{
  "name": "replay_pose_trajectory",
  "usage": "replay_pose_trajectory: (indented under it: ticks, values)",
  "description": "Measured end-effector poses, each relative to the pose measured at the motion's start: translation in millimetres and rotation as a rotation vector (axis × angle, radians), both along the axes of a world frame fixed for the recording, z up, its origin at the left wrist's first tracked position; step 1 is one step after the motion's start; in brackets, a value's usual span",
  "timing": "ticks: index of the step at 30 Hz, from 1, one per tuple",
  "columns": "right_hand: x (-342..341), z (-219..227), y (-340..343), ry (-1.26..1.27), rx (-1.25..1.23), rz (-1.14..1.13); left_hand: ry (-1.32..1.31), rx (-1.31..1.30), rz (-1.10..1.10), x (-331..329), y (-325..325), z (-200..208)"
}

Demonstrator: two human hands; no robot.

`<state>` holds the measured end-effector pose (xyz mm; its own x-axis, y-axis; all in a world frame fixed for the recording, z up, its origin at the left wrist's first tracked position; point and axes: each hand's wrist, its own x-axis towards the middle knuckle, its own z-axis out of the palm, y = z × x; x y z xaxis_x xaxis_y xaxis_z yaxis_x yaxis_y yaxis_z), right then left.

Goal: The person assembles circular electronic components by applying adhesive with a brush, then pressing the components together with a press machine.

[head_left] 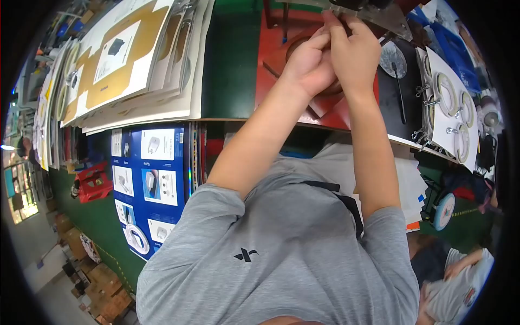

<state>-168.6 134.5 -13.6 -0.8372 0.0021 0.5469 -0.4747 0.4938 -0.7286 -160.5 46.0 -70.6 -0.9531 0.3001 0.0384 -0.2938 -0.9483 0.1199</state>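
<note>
My left hand (312, 66) and my right hand (356, 57) are together over the red part of the workbench (267, 40), below a metal machine part (379, 19). The left hand's fingers are curled and reach under the right. On the right hand, thumb and fingers are pinched close to the left fingertips, near the metal part. Whatever lies between the fingers is hidden or too small to make out. Beneath the hands, a brown round piece (295, 50) shows in part.
Printed card sheets (122, 67) are stacked at the left, above a blue printed sheet (146, 179). To the right are a round clear dish (391, 57), a thin black stick (401, 97) and a white board (452, 105) with clipped rings. A person (455, 276) sits at the lower right.
</note>
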Motion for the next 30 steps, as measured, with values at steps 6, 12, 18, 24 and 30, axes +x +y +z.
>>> replay_pose_trajectory:
  ticks: [6, 12, 18, 24, 30]
  values:
    - [-8.9, 4.0, 6.3, -0.049, -0.143, 0.197, 0.145, -0.028, 0.187, -18.7, 14.3, -24.5]
    - [-21.9, 6.9, 20.8, -0.251, -0.186, 0.444, 0.06, -0.133, 0.311, -19.7, 11.3, -28.7]
    - [-3.5, 3.2, 17.0, -0.004, -0.004, 0.157, 0.149, -0.362, 0.224, -5.3, -21.5, -8.5]
    - [-6.7, -0.1, 16.4, 0.2, -0.03, 0.058, 0.259, -0.825, 0.241, -14.6, -43.9, 11.8]
    - [-9.9, -5.8, 2.4, 0.189, 0.003, 0.061, 0.309, -0.987, 0.213, -15.9, -71.5, 5.6]
